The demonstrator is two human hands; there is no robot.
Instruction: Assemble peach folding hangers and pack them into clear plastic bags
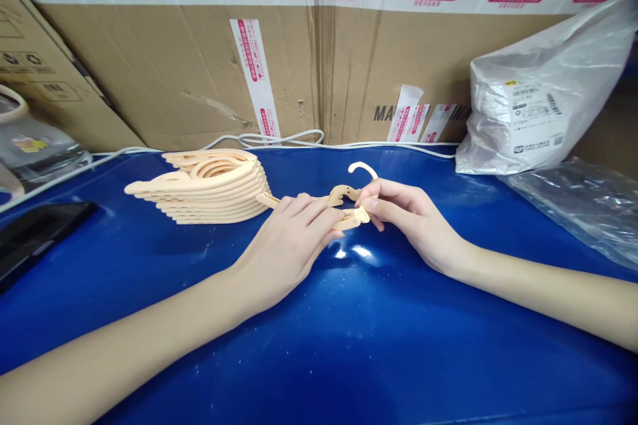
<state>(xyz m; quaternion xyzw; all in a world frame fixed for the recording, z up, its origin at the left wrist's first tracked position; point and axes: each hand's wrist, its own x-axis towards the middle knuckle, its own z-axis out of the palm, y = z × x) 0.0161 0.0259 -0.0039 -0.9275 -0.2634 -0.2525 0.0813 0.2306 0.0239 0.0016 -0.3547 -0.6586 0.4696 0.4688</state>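
Note:
A small peach plastic hanger (343, 198) with a white hook lies on the glossy blue table (349, 332) at mid-frame. My left hand (289, 242) rests over its left arm, fingers closed down on it. My right hand (406, 216) pinches its right end near the hook. A neat stack of several matching peach hangers (204, 187) sits just left of my left hand, touching the held hanger's tip.
Large taped cardboard boxes (319, 46) wall off the back. White cables (279, 141) run along their base. A plastic-wrapped package (538, 99) and loose clear plastic (583, 202) lie at right. A dark flat object (34, 232) and a clear container (30, 139) sit at left.

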